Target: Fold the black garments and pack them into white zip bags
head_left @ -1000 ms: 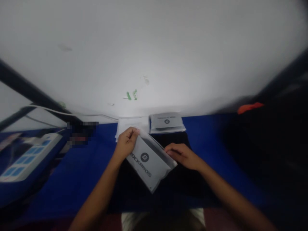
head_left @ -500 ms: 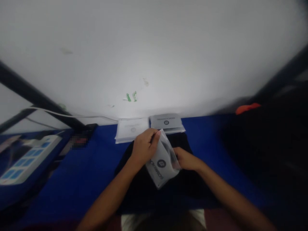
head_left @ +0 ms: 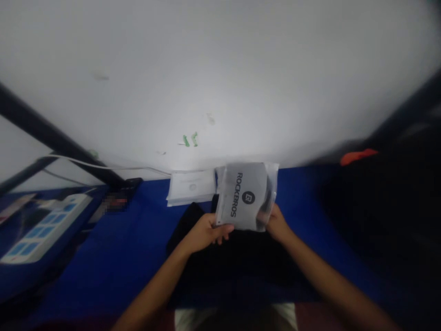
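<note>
A frosted plastic bag with a dark ROCKBROS print is held up between both hands, its lettering running downward. My left hand grips the bag's lower left corner, thumb in front and fingers behind. At the bag's lower right, my right hand is closed at the clear edge; its fingertips are partly behind or inside the plastic, and I cannot tell which. Black cloth lies below the hands.
White flat bags lie against the wall on the blue table surface. At the left are a power strip, a white cable and a black frame. An orange item is at the right.
The bag has been raised and turned from its slanted pose, now covering most of the grey bag by the wall. My left hand has moved down to its lower left corner.
</note>
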A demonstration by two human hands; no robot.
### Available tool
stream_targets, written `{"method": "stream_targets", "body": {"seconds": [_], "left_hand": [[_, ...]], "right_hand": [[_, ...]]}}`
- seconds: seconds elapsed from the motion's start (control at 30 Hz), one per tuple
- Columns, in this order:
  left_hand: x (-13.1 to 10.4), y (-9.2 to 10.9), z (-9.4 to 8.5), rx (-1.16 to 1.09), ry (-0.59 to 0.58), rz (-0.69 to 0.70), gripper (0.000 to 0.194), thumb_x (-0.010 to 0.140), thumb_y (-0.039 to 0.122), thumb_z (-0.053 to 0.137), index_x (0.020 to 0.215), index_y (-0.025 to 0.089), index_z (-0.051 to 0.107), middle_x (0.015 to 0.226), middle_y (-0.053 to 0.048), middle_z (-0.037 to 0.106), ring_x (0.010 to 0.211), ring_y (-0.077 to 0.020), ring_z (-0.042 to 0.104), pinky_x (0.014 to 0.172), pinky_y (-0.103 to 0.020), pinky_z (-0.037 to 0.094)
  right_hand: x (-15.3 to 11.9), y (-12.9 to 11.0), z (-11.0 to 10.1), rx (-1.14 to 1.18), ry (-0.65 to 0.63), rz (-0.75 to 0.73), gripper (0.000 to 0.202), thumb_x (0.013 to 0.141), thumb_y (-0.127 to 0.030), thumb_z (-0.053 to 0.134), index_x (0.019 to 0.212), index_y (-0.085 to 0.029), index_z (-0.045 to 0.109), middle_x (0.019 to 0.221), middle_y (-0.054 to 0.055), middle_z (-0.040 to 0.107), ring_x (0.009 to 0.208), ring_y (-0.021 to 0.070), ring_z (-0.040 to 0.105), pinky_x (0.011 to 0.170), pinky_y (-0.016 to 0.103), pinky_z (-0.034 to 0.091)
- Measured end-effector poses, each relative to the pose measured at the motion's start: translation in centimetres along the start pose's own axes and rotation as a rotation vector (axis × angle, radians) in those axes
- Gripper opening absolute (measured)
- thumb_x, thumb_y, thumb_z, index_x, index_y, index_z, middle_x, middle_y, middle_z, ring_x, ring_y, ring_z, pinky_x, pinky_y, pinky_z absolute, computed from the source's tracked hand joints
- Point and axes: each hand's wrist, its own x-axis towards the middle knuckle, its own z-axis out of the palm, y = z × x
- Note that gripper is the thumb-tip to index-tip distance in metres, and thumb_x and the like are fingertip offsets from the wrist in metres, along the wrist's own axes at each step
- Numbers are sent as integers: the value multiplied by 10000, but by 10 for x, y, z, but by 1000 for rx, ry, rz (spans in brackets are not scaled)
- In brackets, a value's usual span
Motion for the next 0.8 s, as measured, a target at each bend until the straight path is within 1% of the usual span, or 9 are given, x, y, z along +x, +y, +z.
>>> {"method": "stream_targets", "body": {"seconds": [0.07,0.17,0.3,0.4,0.47,0.6,0.67,0.73,0.8], "left_hand": [[-4,-5,-4,-25,22,-24,360,819,484,644,681,153,613,506,24,557,405,-70,456,395,-196,340],[-6,-7,-20,-79,164,8,364,805,476,654,641,154,607,448,46,503,377,-55,411,383,-182,300],[-5,-6,-47,-197,460,54,336,771,412,681,578,151,592,409,48,476,362,-46,381,376,-173,270],[-1,-8,-53,-242,650,127,345,778,391,679,565,151,553,428,49,485,369,-41,387,371,-160,274],[0,-9,-45,-239,635,144,344,792,432,668,619,153,565,457,48,508,377,-50,417,367,-158,306],[-1,-7,-20,-229,251,40,391,771,514,676,747,128,619,552,-10,614,445,-124,575,384,-199,417],[-2,-4,-15,-222,145,-6,402,768,511,683,764,112,633,585,-37,643,466,-149,615,391,-210,435],[-2,-3,-22,-223,214,6,390,770,500,681,788,113,635,597,-34,652,460,-145,615,397,-210,438],[0,-4,-39,-209,379,53,375,771,493,678,811,125,622,588,-21,651,456,-136,604,410,-209,440]], "right_hand": [[0,0,0,12,-32,21,334,709,-375,787,1009,-248,712,1066,64,732,973,266,686,933,472,531],[1,1,0,63,-77,59,404,730,-330,788,1114,-265,680,1167,49,701,1084,257,649,1005,464,483],[1,5,-1,103,-73,147,413,740,-299,790,1131,-235,675,1167,52,703,1114,260,633,1027,447,458],[0,6,-1,129,-65,222,402,729,-307,799,1101,-208,683,1095,63,727,1023,273,673,960,452,498],[-1,6,0,150,-59,235,409,730,-316,797,1105,-203,679,1086,67,729,1011,281,677,940,454,508],[-1,3,2,73,-80,199,413,735,-338,789,1109,-205,677,1101,67,719,1038,278,663,948,437,504],[-1,0,0,-1,-101,189,400,741,-352,781,1099,-206,679,1096,64,714,1027,268,662,930,420,512],[-1,-3,-3,-60,-116,200,378,739,-362,780,1069,-203,684,1046,56,717,974,253,672,878,395,531],[-1,-6,-7,-92,-164,238,341,733,-361,784,1014,-192,690,959,43,717,887,229,680,802,357,545]]}}
